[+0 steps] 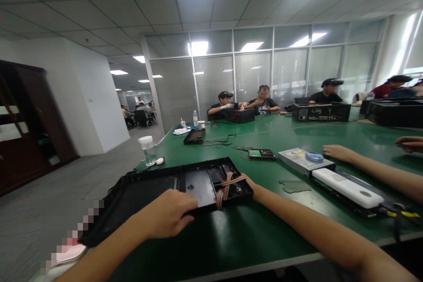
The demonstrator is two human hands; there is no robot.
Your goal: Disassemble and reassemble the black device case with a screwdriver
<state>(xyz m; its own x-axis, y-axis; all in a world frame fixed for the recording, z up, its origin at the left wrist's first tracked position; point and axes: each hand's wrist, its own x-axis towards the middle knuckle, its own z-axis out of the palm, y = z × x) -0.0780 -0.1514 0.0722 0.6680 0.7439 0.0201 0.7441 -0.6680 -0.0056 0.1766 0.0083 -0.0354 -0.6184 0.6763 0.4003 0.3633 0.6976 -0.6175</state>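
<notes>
A flat black plastic case (pixel 158 191) with open compartments lies tilted over the near left corner of the green table (pixel 251 233). My left hand (pixel 168 216) is closed over the case's near edge, fingers curled on the rim. My right hand (pixel 254 186) reaches to the case's right end, beside a striped red and white ribbon cable (pixel 226 188) that loops over that end. Its fingers are hidden behind the case.
Another person's forearm and hand (pixel 340 153) rest at the right by a silver drive (pixel 299 161) with a blue tape roll (pixel 313 156) and a long white device (pixel 346 188). A circuit board (pixel 261 154), a clear jar (pixel 147 150) and black computer cases (pixel 320 112) stand farther off. People sit along the far side.
</notes>
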